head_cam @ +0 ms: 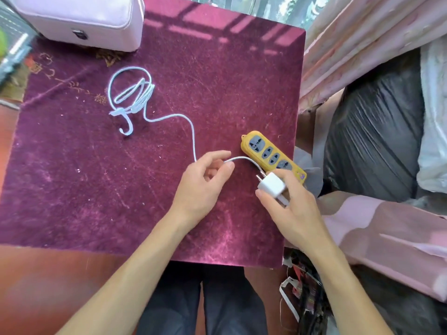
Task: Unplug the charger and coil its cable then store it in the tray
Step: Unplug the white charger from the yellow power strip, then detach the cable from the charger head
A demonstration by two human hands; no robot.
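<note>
My right hand [294, 213] holds the white charger block [272, 185] just in front of the yellow power strip [273, 157]; its metal prongs are bare and point toward the strip, out of any socket. My left hand [205, 184] pinches the white cable [193, 139] close to the charger. From there the cable runs up and left across the purple cloth to a loose tangle of loops [131, 93] with its free end curled below. No tray can be identified for certain.
A pale pink case [79, 18] stands at the cloth's far left corner. The purple cloth [96, 180] covers a square table. Pink curtains [362, 44] and a black plastic bag [372, 146] crowd the right side. My legs show below the front edge.
</note>
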